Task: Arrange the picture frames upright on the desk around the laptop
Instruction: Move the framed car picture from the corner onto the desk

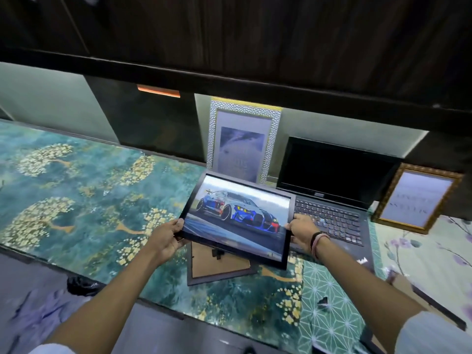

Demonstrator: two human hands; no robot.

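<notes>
Both hands hold the black frame w/ the race-car pic [237, 218], tilted face-up above the bench [76, 200], not resting on it. Left hand [166, 237] has its grip closed on the frame's near-left corner, thumb on top; right hand [304, 232] has its grip closed on the right edge, a wristband [318, 242] at the wrist. Under the held frame, a second frame [219, 267] lies face-down on the bench, brown backing up, near the front edge. The laptop [332, 200] sits open toward the back-right of the bench, screen dark; the held frame's right edge overlaps its left side in view. A silver-textured frame [242, 139] stands upright at the back edge, just left of the laptop. A gold frame [419, 198] stands leaning back just right of the laptop. Teal tree-pattern mat [89, 180] covers the bench's left part.
</notes>
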